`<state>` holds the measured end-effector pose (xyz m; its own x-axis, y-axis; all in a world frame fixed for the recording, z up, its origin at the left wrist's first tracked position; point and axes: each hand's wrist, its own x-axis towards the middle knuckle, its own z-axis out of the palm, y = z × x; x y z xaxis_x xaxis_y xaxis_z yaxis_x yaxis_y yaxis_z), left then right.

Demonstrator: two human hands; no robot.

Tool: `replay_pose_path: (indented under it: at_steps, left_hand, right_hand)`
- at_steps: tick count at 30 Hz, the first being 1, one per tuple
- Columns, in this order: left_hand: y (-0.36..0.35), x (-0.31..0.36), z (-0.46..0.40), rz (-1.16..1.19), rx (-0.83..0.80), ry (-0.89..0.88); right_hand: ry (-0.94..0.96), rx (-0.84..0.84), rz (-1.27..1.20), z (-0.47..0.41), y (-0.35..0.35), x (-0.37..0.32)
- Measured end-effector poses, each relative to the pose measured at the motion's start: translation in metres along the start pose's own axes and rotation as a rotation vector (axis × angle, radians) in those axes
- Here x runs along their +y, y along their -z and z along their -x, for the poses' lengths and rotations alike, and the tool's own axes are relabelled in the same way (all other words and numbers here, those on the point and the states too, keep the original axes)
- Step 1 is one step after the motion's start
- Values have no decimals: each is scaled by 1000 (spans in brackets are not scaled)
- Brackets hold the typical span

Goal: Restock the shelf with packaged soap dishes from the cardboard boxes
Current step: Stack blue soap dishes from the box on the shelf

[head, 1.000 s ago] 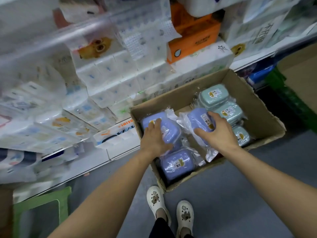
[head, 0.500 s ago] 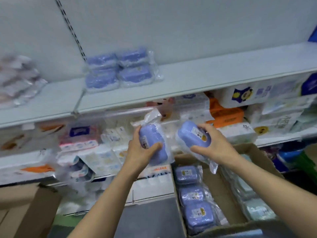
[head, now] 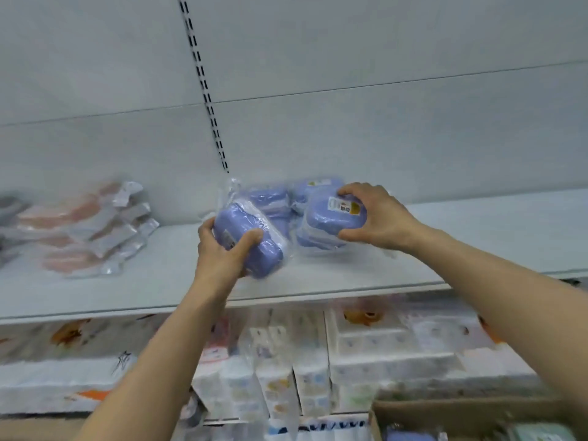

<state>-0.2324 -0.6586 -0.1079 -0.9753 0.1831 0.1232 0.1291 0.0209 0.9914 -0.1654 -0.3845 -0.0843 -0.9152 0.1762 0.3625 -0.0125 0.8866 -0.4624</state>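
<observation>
Stocking step: two packaged soap dishes are at the shelf, about to be set down; by my reading this is mid-placement.
Shelf (head: 350, 281): white, long, with bare board to the right of the purple stack and in front of it.
Lower shelf goods (head: 366, 348): wrapped paper packs below, blurred.
Cardboard box (head: 461, 409): bottom right corner, open, more purple and green packs just visible inside.
Pink packs (head: 79, 237): piled at the left end of the shelf, well apart from the purple ones.
Purple stack (head: 270, 198): several bagged dishes against the back wall.
Right dish (head: 334, 218): label up, resting on or just above the stack; cannot tell which.
Left dish (head: 248, 243): tilted, in front of the stack, seemingly not yet flat.
Right hand (head: 378, 218): fingers curled over the right dish.
Left hand (head: 222, 249): fingers wrapped round the left dish.
Next move, as judged: level each dish, seat it squarely, then release.
</observation>
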Motion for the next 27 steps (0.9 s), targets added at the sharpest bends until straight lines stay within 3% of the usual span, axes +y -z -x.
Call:
replay_pose_path:
  at_steps: [6,9,13,15,18,21,23,25,27]
  left_hand:
    - [10,11,-55,60,32,94]
    - [11,16,-66,124,12,136]
    - [6,19,-74,200,23,200]
    - [-1,23,-73,245,36,225]
    - [-10,32,-66,291,11,231]
    - [-10,37,-62,224,-30,217]
    - [2,35,-60,-119,40,15]
    - [17,29,-58,-636,110,-417]
    - [27,24,-63,-972,52,-766]
  right_hand:
    - [30,-261,57,-65,-14,7]
    - [17,-306,54,-71,-18,12]
    - [51,-271,277,-66,-12,-9]
    - [69,-173,99,-58,-13,-41]
    - [68,-163,-316,-51,-32,-87]
    - [48,-29,-488,-61,-42,-108]
    - [-45,6,-574,-70,-35,-114]
    - [-137,-50,-638,-76,-29,-109]
    - [-158,-144,-676,-79,-28,-105]
